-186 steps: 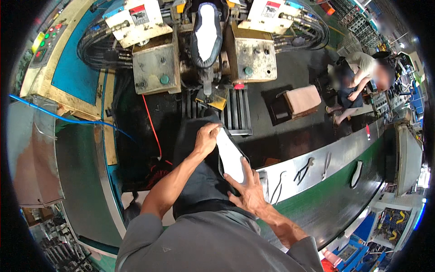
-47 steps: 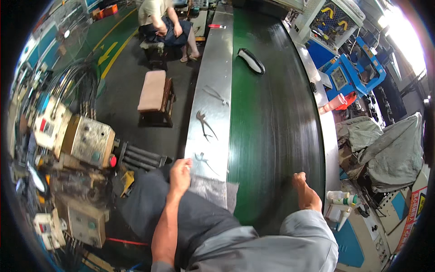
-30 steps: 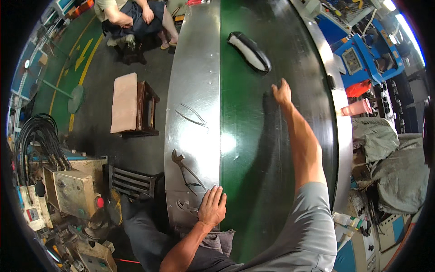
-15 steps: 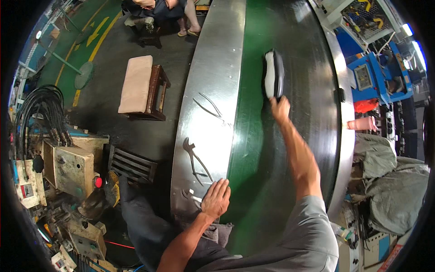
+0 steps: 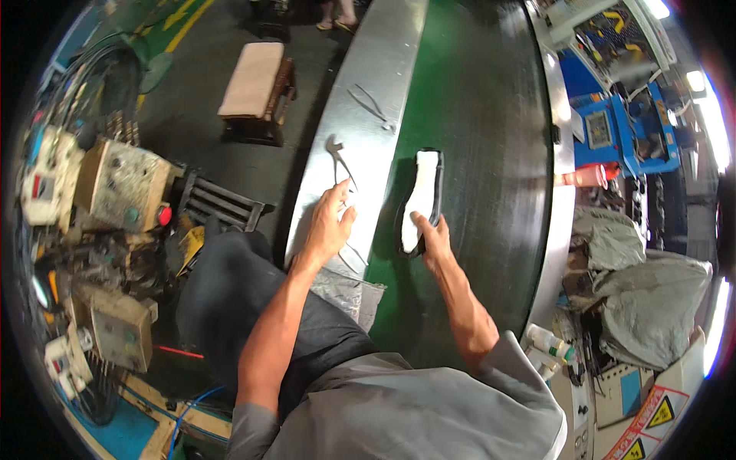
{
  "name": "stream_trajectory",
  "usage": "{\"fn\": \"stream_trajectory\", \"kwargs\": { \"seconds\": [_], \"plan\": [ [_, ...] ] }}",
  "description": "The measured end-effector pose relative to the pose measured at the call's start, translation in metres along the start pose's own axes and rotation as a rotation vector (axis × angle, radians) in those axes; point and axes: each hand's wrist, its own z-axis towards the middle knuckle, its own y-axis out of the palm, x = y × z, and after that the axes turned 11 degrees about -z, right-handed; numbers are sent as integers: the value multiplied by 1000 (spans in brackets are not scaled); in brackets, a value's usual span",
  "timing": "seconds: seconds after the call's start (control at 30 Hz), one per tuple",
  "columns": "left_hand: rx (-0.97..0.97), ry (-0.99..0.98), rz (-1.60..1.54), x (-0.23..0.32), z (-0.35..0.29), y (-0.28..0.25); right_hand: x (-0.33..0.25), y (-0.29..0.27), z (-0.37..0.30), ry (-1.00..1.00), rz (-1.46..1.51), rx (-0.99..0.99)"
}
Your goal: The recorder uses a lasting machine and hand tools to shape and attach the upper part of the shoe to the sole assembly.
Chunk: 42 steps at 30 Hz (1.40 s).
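Note:
My right hand (image 5: 437, 239) grips the near end of a black shoe upper (image 5: 437, 180) with a white sole-shaped underside turned up. The thumb presses on the white face, and the fingers go out of sight beneath. It is held over the green and dark belt. My left hand (image 5: 326, 230) is above the metal ledge, thumb and fingertips apart, at the handle ends of a pair of pincers (image 5: 337, 153). The hand partly hides those handles. Below it shows a thin tool (image 5: 357, 257); its kind I cannot make out. Farther up the ledge lies a second plier-like tool (image 5: 369, 106).
The metal ledge (image 5: 395, 46) runs along the belt (image 5: 498, 100). Left of it are a padded stool (image 5: 254, 77), a dark slatted seat (image 5: 222, 203) and control boxes (image 5: 123, 184). Beyond the belt's right rail stand a blue machine (image 5: 606, 126), a pink cup (image 5: 589, 176) and grey cloth covers (image 5: 652, 307).
My right hand has drawn the shoe upper back toward me, its white underside now facing up. My left hand has moved up the ledge to the pincers' handles. The whole view has shifted.

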Motion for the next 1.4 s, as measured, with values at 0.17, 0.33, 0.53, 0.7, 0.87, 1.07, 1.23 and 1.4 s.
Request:
{"fn": "stream_trajectory", "kwargs": {
  "seconds": [0.17,0.33,0.53,0.7,0.87,1.07,1.23,1.4],
  "plan": [
    [138,-67,-214,76,-24,-84,-12,87,-132,-88,-201,-450],
    [255,85,-67,96,-145,-195,7,143,-221,-279,-596,-785],
    [411,110,34,86,-301,-260,4,198,-257,-377,-894,-1157],
    [710,6,-130,49,-341,-258,1,236,-270,-257,-938,-1336],
    [869,-163,-359,23,-343,-259,2,233,-304,-1252,-1188,-1121],
    [868,-34,-370,25,-338,-247,1,220,-304,-1675,-1494,-960],
    [885,-141,-279,17,-306,-235,-7,215,-297,-1324,-1613,-1048],
    [964,43,-412,-12,-352,-350,-40,226,-284,-1195,-1201,-1004]
  ]
}}
